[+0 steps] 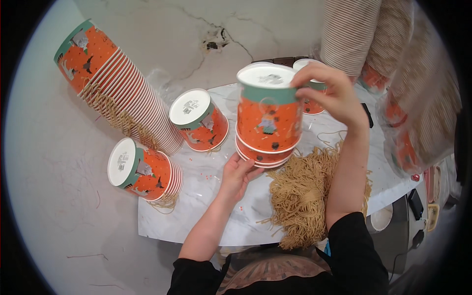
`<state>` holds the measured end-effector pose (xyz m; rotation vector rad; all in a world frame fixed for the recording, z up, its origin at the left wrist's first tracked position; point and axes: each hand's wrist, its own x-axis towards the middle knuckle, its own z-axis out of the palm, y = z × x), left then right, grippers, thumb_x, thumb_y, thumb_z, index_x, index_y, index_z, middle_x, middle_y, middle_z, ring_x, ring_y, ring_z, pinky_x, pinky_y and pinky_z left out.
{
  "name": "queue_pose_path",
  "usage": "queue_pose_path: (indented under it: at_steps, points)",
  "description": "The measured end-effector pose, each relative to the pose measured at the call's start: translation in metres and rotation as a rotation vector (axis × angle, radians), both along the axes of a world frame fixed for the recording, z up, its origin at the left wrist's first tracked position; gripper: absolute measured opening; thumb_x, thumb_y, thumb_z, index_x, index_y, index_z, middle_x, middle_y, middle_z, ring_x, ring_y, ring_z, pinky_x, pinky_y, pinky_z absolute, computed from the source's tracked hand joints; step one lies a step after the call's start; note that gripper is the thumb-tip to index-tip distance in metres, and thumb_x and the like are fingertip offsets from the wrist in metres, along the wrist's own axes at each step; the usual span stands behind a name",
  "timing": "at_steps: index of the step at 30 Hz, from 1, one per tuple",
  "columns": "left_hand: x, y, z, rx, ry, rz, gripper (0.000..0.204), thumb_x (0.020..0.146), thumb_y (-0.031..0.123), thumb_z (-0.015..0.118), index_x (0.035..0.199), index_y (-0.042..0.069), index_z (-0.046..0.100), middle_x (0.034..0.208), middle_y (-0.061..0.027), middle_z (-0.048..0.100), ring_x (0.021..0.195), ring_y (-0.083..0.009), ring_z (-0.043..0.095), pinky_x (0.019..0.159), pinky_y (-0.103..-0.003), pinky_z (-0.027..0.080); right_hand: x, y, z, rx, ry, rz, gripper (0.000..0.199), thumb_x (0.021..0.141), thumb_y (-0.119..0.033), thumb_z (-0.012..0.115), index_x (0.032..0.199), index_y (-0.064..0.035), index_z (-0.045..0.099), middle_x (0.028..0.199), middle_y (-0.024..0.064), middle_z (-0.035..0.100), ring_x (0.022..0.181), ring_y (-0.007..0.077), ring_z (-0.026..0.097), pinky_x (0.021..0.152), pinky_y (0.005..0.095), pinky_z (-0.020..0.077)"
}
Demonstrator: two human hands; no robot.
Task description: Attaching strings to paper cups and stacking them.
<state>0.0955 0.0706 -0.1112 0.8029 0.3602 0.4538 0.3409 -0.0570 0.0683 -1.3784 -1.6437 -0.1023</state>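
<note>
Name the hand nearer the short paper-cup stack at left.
Left. The left hand is right of the short stack, low on the held cups; the right hand farther, at their top.

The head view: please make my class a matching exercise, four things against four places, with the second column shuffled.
Things
1. left hand
2. right hand
3. pile of tan strings
4. tall cup stack with strings on its side

Places
A. upper left of the picture
B. at the lower rims of the middle cups
C. on the white table, between the two forearms
D. beside the green band of the middle cups

Pairs: 1-B, 2-D, 3-C, 4-A
</note>
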Motion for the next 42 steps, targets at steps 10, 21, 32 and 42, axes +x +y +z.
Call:
queue_pose_path:
  at_steps: [10,21,32,42]
  points:
    - [-0.013,0.002,0.001,0.109,-0.02,0.061,0.044,0.094,0.002,0.059,0.136,0.0,0.045,0.124,-0.0149,0.065,0.101,-0.022,0.071,0.078,-0.03,0.065,0.025,-0.093,0.017,0.574,0.429,-0.49,0.021,0.095,-0.005,0.067,0.115,0.0014,0.07,0.099,0.0018,0.07,0.084,0.0069,0.062,0.076,0.0213,0.0476]
    - [-0.025,0.013,0.006,-0.031,-0.172,0.153,0.052,0.094,0.01,0.063,0.14,0.0,0.041,0.126,-0.0149,0.063,0.1,-0.0213,0.071,0.074,-0.03,0.067,-0.017,-0.061,0.014,-0.259,0.081,-0.626,0.016,0.074,0.004,0.071,0.088,0.0041,0.066,0.081,0.0102,0.067,0.077,0.0186,0.067,0.071,0.0306,0.0522]
    - [-0.028,0.024,-0.005,-0.165,-0.3,0.017,0.051,0.097,0.007,0.061,0.143,0.005,0.04,0.129,-0.0129,0.062,0.108,-0.0213,0.068,0.084,-0.034,0.065,0.002,0.004,-0.019,-0.597,0.025,-0.677,0.015,0.076,-0.001,0.071,0.09,-0.0033,0.074,0.084,0.0136,0.073,0.081,0.0274,0.071,0.074,0.038,0.0546]
    - [-0.03,0.018,0.001,-0.028,-0.295,0.024,0.063,0.094,0.004,0.064,0.149,0.01,0.033,0.138,-0.0138,0.056,0.114,-0.0262,0.066,0.085,-0.037,0.065,-0.062,0.021,-0.005,-0.37,-0.035,-0.063,0.061,0.077,-0.014,0.082,0.132,-0.0044,0.059,0.122,0.0148,0.065,0.108,0.0296,0.065,0.094,0.0378,0.051]
